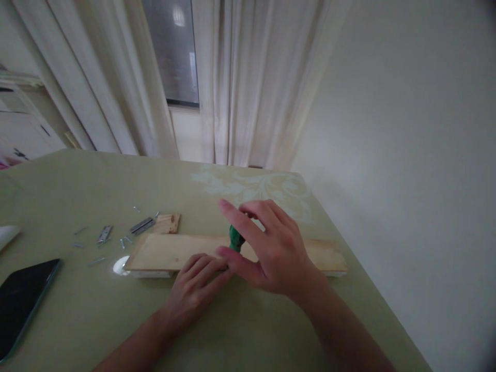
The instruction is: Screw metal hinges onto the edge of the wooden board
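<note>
A long pale wooden board (163,250) lies across the table in front of me. Above its middle stands a screwdriver with a green handle (234,238), its lower end hidden by my fingers. My right hand (275,248) curls loosely round this handle, thumb in front and index finger raised over the top. At the board's near edge rests my left hand (197,281), its fingers drawn together with their tips at the foot of the screwdriver. What those fingertips pinch is too small and covered to make out.
Left of the board lie two metal hinges (142,226), several loose screws (96,262) and a small wood piece (167,223). A white round spot (121,265) shows by the board's left end. A phone (27,299) lies far left. A wall (406,155) borders the table's right edge.
</note>
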A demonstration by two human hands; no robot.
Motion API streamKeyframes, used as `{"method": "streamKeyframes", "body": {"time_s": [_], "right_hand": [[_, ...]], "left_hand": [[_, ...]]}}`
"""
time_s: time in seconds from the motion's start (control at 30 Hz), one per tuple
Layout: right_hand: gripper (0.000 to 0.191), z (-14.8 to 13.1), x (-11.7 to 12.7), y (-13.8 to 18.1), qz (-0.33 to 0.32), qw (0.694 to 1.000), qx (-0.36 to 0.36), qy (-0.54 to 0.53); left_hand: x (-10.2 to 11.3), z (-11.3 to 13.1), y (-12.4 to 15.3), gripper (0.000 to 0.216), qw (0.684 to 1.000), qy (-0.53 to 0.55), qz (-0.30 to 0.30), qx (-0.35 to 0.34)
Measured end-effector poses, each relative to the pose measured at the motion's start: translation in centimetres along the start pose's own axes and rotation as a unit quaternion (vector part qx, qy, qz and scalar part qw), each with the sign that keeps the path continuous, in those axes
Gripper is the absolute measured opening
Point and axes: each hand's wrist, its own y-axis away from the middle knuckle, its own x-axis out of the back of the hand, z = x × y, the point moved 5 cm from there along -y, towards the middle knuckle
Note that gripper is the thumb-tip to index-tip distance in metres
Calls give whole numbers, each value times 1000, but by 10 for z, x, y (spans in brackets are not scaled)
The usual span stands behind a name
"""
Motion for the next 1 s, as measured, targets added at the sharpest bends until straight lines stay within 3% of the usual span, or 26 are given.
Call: {"method": "streamKeyframes", "body": {"time_s": [0.1, 0.17, 0.23, 0.33, 0.4, 0.5, 0.6, 0.7, 0.77, 0.8, 0.87, 1.0], "right_hand": [[50, 1, 2, -2, -67, 985, -31, -158], [42, 3, 0, -2, -68, 977, -35, -199], [28, 5, -1, -1, -4, 992, -30, -126], [25, 0, -2, 3, 87, 995, 8, 40], [33, -4, -4, 2, 52, 998, 18, 40], [50, -4, -2, -2, -31, 995, -8, -90], [48, -1, -3, -2, -62, 979, -16, -195], [25, 5, -5, 0, 24, 994, -16, -104], [22, 4, -5, 2, 82, 997, -3, 3], [25, 3, -4, 2, 82, 996, 3, 34], [36, 1, -4, 0, 30, 999, 3, 17], [52, 1, 0, -3, -70, 980, -32, -182]], "left_hand": [[-1, 0, 0, 30, 1000, 4, -16, 3], [-1, 0, 0, 30, 1000, -1, -24, 3], [0, 0, 0, 30, 1000, -8, -22, -1], [0, 0, -1, 31, 1000, -14, -15, -1], [1, 1, -2, 31, 1000, -13, -4, 3], [2, 1, -2, 30, 1000, 0, 5, 8], [0, 0, 0, 29, 1000, 0, -11, 7], [-2, -1, 1, 29, 1000, -5, -25, 6], [-2, -1, 1, 28, 1000, -6, -26, 8], [-2, -1, 1, 28, 1000, -9, -23, 7], [0, 0, 0, 27, 1000, -13, -11, 5], [1, 0, -2, 28, 1000, -8, -13, 9]]}}
